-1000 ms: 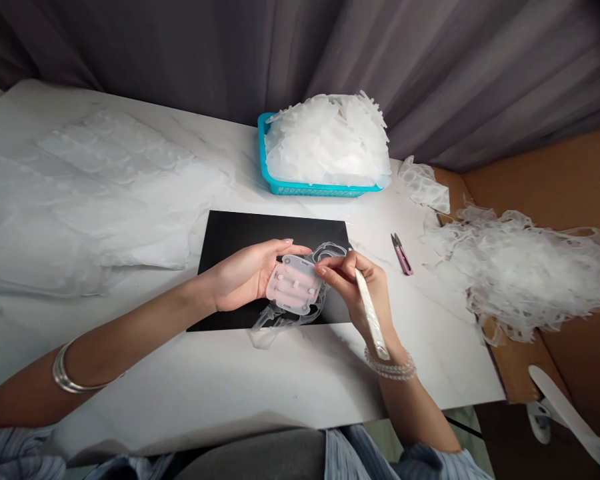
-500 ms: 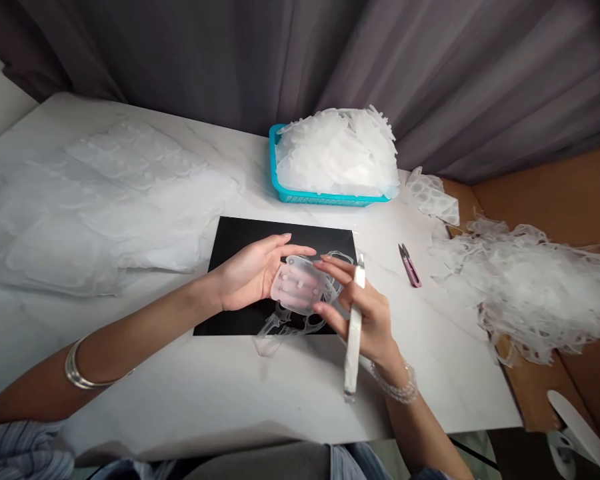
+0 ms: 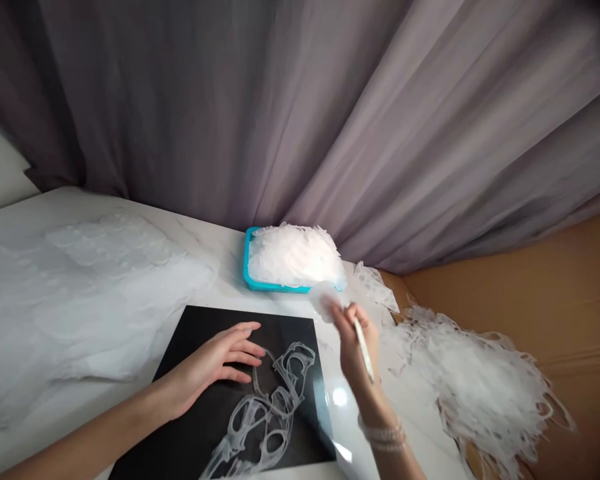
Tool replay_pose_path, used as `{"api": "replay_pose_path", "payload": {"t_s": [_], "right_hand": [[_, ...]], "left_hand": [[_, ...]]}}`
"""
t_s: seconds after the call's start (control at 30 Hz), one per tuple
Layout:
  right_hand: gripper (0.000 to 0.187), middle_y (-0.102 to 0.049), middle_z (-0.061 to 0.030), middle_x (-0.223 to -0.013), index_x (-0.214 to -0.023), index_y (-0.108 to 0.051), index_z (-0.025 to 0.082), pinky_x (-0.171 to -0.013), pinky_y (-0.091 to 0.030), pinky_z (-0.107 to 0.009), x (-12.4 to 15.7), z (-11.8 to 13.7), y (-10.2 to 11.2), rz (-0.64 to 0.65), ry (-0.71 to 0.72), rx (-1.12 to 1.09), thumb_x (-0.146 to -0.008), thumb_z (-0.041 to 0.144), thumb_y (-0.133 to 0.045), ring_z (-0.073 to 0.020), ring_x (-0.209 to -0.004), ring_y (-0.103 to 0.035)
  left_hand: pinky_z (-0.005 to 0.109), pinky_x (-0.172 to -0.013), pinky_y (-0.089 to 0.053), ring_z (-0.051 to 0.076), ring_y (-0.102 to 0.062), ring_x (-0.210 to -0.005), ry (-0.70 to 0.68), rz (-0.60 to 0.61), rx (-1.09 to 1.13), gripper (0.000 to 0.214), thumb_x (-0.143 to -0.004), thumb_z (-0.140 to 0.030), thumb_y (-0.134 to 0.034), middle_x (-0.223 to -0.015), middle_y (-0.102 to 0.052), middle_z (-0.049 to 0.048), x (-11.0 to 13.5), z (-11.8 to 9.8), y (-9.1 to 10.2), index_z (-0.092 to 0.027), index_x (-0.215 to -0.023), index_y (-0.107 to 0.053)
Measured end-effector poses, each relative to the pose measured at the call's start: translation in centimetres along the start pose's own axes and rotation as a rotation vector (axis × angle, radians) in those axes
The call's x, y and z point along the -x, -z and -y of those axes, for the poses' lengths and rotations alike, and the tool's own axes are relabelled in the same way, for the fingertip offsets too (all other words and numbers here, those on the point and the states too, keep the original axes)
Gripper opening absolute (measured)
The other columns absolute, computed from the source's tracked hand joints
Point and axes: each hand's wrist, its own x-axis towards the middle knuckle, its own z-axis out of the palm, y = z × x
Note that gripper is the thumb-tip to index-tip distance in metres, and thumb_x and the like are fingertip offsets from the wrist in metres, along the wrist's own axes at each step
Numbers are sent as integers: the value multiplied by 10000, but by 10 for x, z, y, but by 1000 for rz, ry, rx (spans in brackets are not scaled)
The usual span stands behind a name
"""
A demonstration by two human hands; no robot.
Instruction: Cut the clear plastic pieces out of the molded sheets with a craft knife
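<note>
Translucent plastic piece (image 3: 326, 300), blurred, sits in a narrow fingertip pinch of the right hand (image 3: 355, 343) beside the turquoise mesh basket (image 3: 245, 263) at upper centre; a slim white tool (image 3: 364, 348) shares that grip, so either could slip. The left hand (image 3: 213, 363) lies open on the black mat (image 3: 290, 327).

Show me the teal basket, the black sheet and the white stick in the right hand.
teal basket (image 3: 245, 263): head view, on its left rim.
black sheet (image 3: 290, 327): head view, on a bare part near its top edge.
white stick (image 3: 363, 350): head view, on the middle of its shaft.
</note>
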Motion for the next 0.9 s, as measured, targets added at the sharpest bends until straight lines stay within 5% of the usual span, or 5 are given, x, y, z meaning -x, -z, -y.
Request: {"api": "replay_pose_path", "payload": {"t_s": [0.13, 0.3, 0.47, 0.67, 0.9], "right_hand": [[211, -447, 18, -681, -762, -438, 216, -668, -410, -288, -99, 19, -20, -228, 368, 328, -945, 289, -364, -157, -657, -460], [178, -637, -53, -761, -918, -559, 207, -843, -451, -364, -155, 21, -79, 161, 519, 464, -787, 172, -444, -248, -818, -598], [127, -709, -94, -785, -914, -527, 209, -952, -415, -468, -150, 14, -97, 425, 532, 524, -801, 263, -512, -320, -878, -642], [90, -576, -156, -1394, -989, -438, 231, -978, -443, -441, -141, 30, -54, 379, 489, 420, -914, 271, -407, -285, -1225, -571], [191, -613, -153, -1320, -1003, -455, 230, -917, -494, -442, -16, -10, 30, 609, 260, 315, -921, 367, -559, -275, -1175, -609]], "left_hand": [[455, -1079, -399, 311, -497, -1316, -132, -40, -522, 486, -916, -486, -485, -1431, -554, 81, 3, 4, -1, -292, -1354, -566], [451, -1182, -293, 282, -371, -1435, -206, -69, -807, 481, -930, -455, -459, -1540, -447, 36, 7, 10, -3, -306, -1376, -561], [494, -1199, -247, 294, -246, -1495, -221, -54, -1025, 565, -917, -460, -480, -1615, -310, 31, 11, 9, 5, -328, -1466, -459], [593, -1186, -163, 382, -58, -1510, -141, 169, -1230, 1055, -654, -325, -790, -1645, 10, 57, 15, 9, 11, -345, -1552, -235], [593, -1153, -219, 417, -147, -1497, -264, 160, -1163, 928, -734, -237, -735, -1660, -94, 20, 6, 22, 18, -414, -1527, -288]]}}
